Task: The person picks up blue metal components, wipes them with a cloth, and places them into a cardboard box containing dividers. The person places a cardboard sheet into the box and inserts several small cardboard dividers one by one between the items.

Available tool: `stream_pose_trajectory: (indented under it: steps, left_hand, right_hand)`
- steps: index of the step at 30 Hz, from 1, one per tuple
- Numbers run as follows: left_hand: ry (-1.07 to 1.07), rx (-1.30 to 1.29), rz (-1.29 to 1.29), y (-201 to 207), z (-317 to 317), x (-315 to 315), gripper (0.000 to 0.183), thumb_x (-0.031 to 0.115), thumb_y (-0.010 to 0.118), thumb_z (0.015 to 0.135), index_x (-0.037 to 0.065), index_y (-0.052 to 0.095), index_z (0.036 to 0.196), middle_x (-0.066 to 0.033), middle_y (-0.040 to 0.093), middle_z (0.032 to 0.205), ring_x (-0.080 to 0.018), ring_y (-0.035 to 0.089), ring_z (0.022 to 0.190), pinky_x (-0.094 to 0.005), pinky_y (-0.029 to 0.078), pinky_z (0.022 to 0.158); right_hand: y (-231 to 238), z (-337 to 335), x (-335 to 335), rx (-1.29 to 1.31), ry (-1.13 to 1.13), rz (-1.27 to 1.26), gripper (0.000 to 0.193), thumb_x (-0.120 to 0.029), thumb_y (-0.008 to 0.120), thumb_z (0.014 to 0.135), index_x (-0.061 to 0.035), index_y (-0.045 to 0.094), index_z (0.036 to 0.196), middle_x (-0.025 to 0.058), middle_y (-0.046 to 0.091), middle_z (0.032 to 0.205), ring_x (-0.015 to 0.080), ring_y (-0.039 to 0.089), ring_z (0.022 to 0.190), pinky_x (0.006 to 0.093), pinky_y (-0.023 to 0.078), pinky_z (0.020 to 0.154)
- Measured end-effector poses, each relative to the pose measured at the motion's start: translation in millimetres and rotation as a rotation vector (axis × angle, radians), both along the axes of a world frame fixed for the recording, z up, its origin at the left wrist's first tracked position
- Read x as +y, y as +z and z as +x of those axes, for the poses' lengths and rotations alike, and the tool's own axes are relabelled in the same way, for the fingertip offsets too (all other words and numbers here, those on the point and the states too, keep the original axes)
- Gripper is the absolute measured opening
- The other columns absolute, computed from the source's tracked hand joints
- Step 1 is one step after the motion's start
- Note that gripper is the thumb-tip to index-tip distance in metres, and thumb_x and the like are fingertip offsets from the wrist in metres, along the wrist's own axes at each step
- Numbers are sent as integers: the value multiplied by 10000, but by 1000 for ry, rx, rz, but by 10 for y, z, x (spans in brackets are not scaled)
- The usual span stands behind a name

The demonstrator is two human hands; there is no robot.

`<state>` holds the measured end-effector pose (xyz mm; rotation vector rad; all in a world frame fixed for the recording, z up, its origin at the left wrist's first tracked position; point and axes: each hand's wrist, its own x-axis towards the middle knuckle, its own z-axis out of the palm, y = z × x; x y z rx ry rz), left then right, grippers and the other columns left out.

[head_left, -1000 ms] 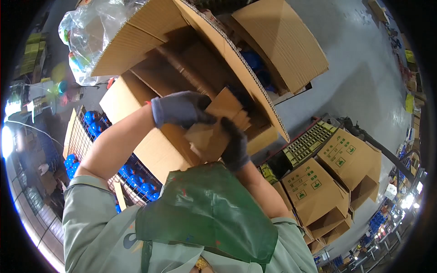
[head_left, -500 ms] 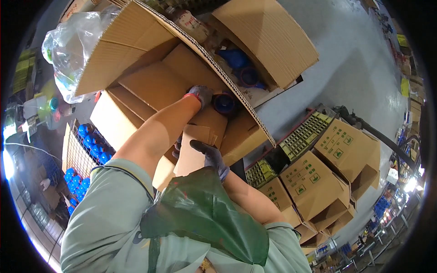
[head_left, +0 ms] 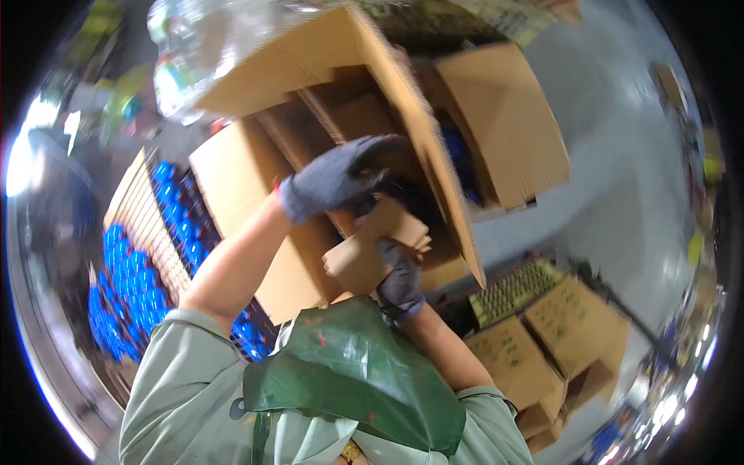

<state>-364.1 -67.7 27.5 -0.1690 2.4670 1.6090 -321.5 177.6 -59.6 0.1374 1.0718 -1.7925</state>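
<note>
Several cardboard pieces (head_left: 366,249) in your right hand (head_left: 403,280)

It grips them over the near side of the open corrugated carton (head_left: 287,283). Your left hand (head_left: 341,177), released, thumb and fingers parted, curves just beside them, over cardboard dividers (head_left: 280,138).

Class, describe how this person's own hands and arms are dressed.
The left hand and right hand wear dark grey gloves; a small bit of red shows at the left wrist. The loose, pale green sleeves end near the elbows, leaving the forearms bare.
</note>
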Motion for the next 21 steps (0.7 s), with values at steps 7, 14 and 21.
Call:
stream_pose_trajectory:
  steps: [7,14,21]
  left_hand:
    - [969,37,644,309,2297,395,848,119,727,912,9,210,1575,-100,361,1564,-183,355,1413,-348,323,1158]
    - [1799,155,240,-498,5098,-591,562,68,717,870,12,505,1388,-74,664,1183,-170,620,1059,-328,510,937]
    - [1660,-628,-803,-1408,7352,-2341,838,396,773,784,63,423,1469,-250,512,1397,-389,532,1263,-444,456,1028]
  right_hand:
    - [883,118,-1379,382,468,-263,580,-177,674,950,-15,433,1452,106,487,1448,251,463,1324,368,354,1129]
    - [514,688,-2125,1851,711,-73,594,-293,712,790,-122,581,1343,152,544,1352,378,444,1292,526,304,1110]
    - [479,912,-2233,2040,790,124,499,-226,706,778,-149,640,1267,128,543,1358,364,449,1298,534,306,1105]
